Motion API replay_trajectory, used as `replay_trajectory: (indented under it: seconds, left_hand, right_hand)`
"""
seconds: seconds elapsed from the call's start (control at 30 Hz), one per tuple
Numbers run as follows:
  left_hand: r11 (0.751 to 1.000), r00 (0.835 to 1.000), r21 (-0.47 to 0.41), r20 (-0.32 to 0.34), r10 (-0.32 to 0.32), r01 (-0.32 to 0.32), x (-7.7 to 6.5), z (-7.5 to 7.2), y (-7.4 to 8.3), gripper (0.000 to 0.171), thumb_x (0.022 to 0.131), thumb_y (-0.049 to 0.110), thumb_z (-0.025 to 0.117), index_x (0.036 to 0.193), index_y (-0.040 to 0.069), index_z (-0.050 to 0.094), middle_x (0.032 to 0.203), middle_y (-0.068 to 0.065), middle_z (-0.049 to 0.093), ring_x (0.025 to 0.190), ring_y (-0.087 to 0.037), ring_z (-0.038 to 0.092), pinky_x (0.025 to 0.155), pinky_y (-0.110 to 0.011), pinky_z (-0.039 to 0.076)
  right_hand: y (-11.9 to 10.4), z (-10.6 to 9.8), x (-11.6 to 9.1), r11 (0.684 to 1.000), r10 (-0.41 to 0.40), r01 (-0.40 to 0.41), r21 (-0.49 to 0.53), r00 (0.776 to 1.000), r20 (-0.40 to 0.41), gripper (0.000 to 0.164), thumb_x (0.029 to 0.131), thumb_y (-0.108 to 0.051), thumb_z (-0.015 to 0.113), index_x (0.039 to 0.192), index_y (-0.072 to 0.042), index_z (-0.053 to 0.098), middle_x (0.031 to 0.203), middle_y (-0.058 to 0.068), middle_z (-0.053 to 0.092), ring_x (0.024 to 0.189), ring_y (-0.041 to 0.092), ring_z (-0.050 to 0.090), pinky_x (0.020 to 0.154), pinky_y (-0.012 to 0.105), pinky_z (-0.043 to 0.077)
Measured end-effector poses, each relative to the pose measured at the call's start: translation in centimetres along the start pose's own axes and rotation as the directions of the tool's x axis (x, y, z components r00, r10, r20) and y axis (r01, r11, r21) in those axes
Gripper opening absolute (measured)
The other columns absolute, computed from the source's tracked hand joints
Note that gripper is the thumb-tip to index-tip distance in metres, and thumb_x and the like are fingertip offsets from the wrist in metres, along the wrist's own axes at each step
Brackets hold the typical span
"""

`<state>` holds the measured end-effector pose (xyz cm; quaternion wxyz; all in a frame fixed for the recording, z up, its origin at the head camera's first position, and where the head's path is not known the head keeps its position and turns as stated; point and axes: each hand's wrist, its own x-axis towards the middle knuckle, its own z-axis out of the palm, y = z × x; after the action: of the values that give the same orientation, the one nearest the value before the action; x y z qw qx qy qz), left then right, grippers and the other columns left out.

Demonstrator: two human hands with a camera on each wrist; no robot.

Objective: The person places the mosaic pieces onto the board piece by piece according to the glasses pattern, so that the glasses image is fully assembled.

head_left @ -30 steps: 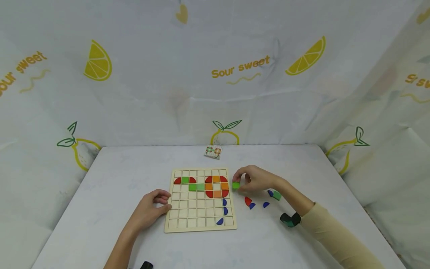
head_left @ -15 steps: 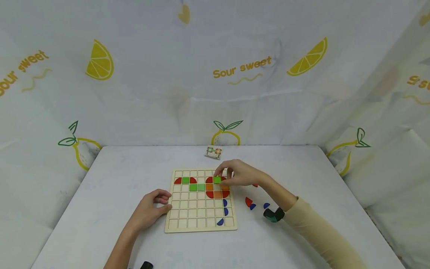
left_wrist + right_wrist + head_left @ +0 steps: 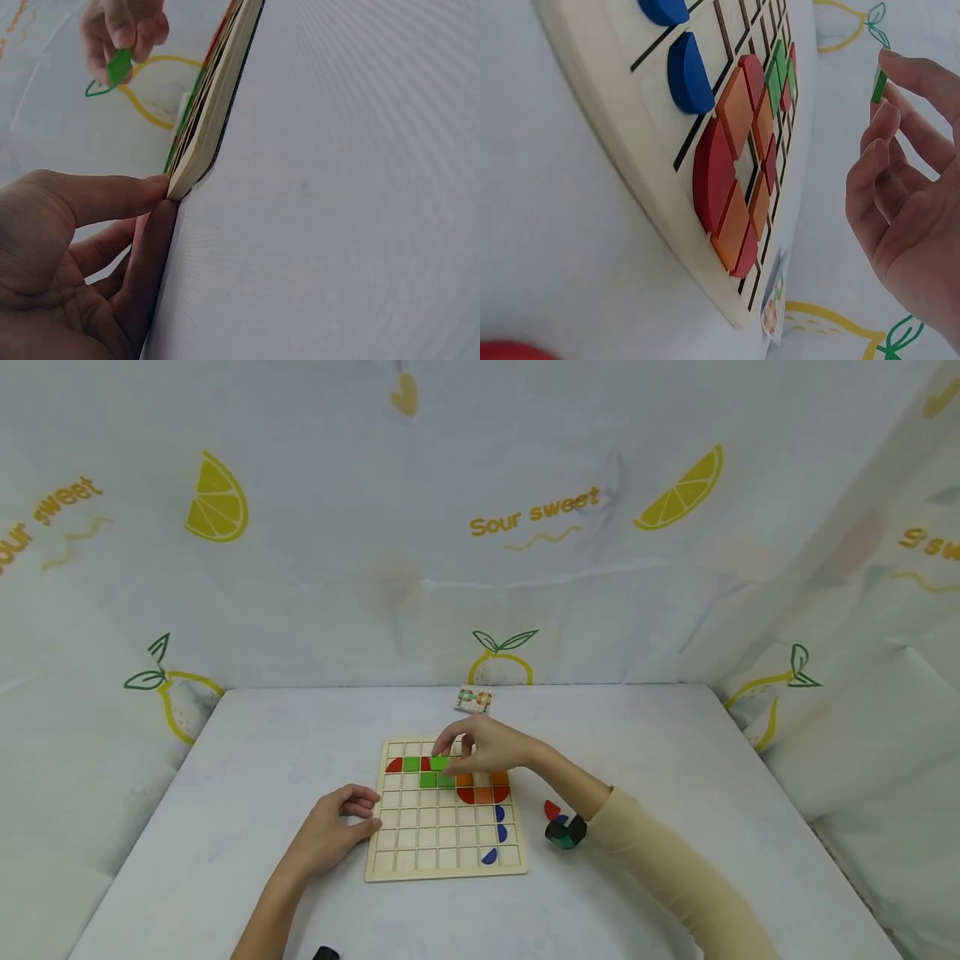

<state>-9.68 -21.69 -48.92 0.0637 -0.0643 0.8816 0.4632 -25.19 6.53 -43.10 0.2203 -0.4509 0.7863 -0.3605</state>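
Note:
My right hand [image 3: 491, 745] pinches a green square tile [image 3: 439, 764] between thumb and fingertips, over the upper middle of the wooden grid board [image 3: 416, 839]. In the right wrist view that green tile [image 3: 879, 85] stands on edge, raised off the board. My left hand [image 3: 333, 831] grips the board's left edge, thumb and finger at the wood in the left wrist view. Red pieces [image 3: 393, 766] and green tiles [image 3: 428, 780] fill cells at upper left. Orange squares [image 3: 735, 112] and red rounded pieces [image 3: 714, 176] form a ring at the right, partly hidden by my right hand in the head view.
Blue half-round pieces [image 3: 500, 833] lie along the board's right side. A red piece [image 3: 551, 810] lies on the table right of it, beside the dark wrist device [image 3: 566, 832]. A small pattern card [image 3: 474, 699] lies behind the board. Printed cloth hangs at the back.
My right hand has carried the green tile leftward from the table right of the board to over its upper middle. My left hand has stayed at the board's left edge.

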Motion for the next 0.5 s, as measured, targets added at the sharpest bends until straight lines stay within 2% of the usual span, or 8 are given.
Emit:
replay_trajectory:
  seconds: [0.33,0.5]
  left_hand:
    - [1.0,1.0,-0.015,0.017,0.003,-0.003,0.0,-0.1,-0.1,0.035,0.092,0.014,0.083,0.125,0.009,0.072,0.113,-0.005,0.074,0.103,-0.012,0.067,0.092,-0.026,0.052]
    - [1.0,1.0,-0.012,0.018,0.017,-0.017,0.0,-0.2,-0.2,0.035,0.092,0.014,0.083,0.125,0.009,0.071,0.114,-0.005,0.074,0.104,-0.012,0.068,0.093,-0.026,0.052]
  right_hand:
    - [-1.0,2.3,3.8,1.0,-0.005,0.003,0.028,0.997,0.077,0.021,0.096,-0.012,0.082,0.116,-0.008,0.077,0.103,0.006,0.073,0.061,0.007,0.049,0.064,0.018,0.045]
    - [-0.9,3.4,5.3,0.999,0.004,0.0,-0.037,0.995,0.098,0.018,0.095,-0.014,0.083,0.113,-0.009,0.079,0.102,0.003,0.078,0.074,0.007,0.059,0.071,0.017,0.049]
